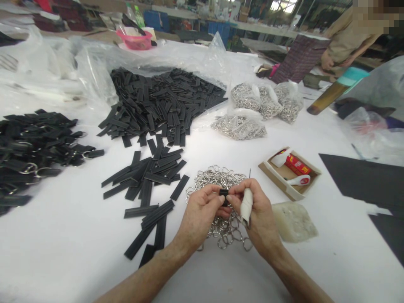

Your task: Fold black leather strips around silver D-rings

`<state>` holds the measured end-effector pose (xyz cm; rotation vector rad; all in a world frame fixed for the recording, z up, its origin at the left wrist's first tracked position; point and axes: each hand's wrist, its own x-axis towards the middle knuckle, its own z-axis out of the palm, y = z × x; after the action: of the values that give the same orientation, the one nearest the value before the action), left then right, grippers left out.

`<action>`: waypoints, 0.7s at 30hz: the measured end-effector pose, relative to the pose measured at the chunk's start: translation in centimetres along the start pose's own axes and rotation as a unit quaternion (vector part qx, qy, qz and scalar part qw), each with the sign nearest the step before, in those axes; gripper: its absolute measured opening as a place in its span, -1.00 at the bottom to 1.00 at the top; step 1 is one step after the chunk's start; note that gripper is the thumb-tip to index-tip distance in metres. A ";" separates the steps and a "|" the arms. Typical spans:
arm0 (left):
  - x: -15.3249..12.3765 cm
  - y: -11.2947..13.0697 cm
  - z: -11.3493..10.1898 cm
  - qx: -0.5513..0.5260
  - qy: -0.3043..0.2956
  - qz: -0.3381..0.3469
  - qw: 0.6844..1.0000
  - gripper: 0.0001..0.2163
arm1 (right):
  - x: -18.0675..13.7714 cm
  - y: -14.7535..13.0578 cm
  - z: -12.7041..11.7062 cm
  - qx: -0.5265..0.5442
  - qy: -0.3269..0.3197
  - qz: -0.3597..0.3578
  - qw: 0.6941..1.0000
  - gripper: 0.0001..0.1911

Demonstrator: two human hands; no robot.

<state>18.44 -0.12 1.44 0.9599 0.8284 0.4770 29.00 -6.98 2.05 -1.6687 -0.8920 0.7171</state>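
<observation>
My left hand (pixel 198 214) pinches a small black strip (pixel 224 192) that looks folded over. The fingertips of my right hand (pixel 260 219) meet the same strip from the other side. Tucked in my right hand is an awl (pixel 246 206) with a white wrapped handle, its thin metal point sticking up past the fingers. Beneath both hands spreads a pile of metal rings (pixel 224 240), partly hidden by them. Whether a ring sits inside the folded strip I cannot tell. Loose black strips (pixel 158 168) lie to the left of my left hand.
A large heap of black strips (pixel 164 101) lies farther back. Strips fitted with rings (pixel 31 155) are piled at left. Bags of rings (pixel 240 126) stand behind. At right are a cardboard box (pixel 280 179), a yellowish block (pixel 295 223) and black sheets (pixel 362 181). A person (pixel 347 38) stands beyond.
</observation>
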 end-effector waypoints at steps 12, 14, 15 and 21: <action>0.1 -0.2 -0.3 0.010 -0.010 -0.003 1.000 -0.85 | 0.5 0.5 -0.4 0.020 -0.038 0.013 0.999 -0.86; 0.1 -0.3 -0.2 0.008 -0.012 -0.003 1.000 -0.86 | 0.5 0.5 -0.4 0.022 -0.040 0.016 0.999 -0.87; 0.1 -0.3 -0.2 0.007 -0.011 -0.003 1.000 -0.86 | 0.5 0.4 -0.4 0.022 -0.040 0.016 0.999 -0.87; 0.1 -0.2 -0.1 0.003 -0.001 -0.014 1.000 -0.89 | 0.4 0.5 -0.3 0.015 -0.034 0.010 0.999 -0.87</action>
<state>18.44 -0.10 1.17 0.9537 0.8410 0.4504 29.60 -6.85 1.62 -1.6366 -0.9096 0.8010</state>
